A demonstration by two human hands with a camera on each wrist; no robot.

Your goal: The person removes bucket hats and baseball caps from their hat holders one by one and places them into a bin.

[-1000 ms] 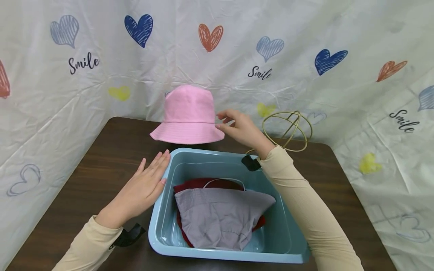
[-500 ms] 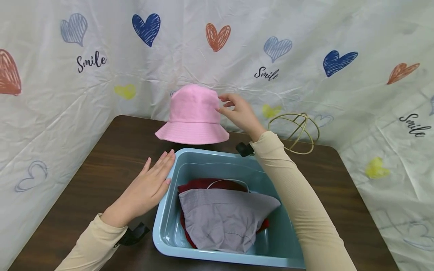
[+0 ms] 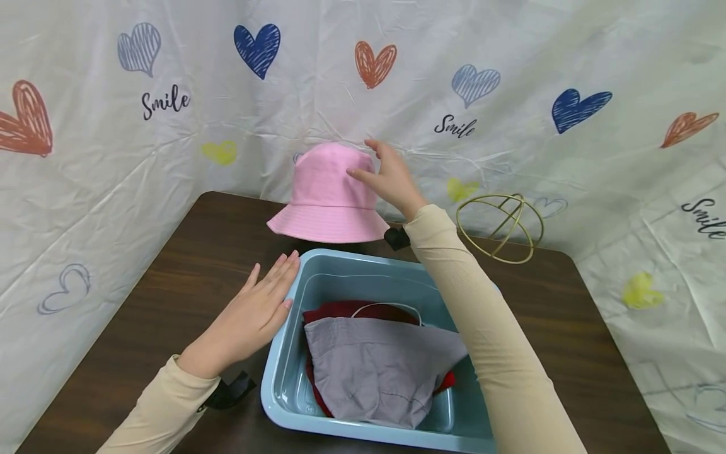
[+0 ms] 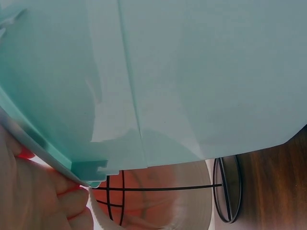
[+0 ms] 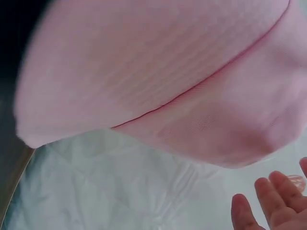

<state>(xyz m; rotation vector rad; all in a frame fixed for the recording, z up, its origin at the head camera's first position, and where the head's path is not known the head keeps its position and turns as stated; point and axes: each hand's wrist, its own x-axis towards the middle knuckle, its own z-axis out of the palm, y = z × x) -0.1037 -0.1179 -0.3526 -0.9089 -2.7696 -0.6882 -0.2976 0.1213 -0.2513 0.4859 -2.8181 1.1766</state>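
Observation:
A pink bucket hat is raised above the back of the table, brim down. My right hand is at the right side of its crown, thumb and fingers spread apart; the thumb overlaps the crown in the head view. In the right wrist view the fingertips show just past the crown of the pink hat. My left hand rests with straight fingers along the left rim of a light blue basin. Inside lie a grey hat, flattened, and a dark red one beneath it.
A gold wire stand with a domed top is at the back right of the dark wooden table. Thin wires show inside the hat from below. A curtain printed with hearts hangs close behind the table.
My right hand has moved up from the hat's brim along its side to the top of the crown, its fingers spreading wider. The left hand stays on the basin's rim.

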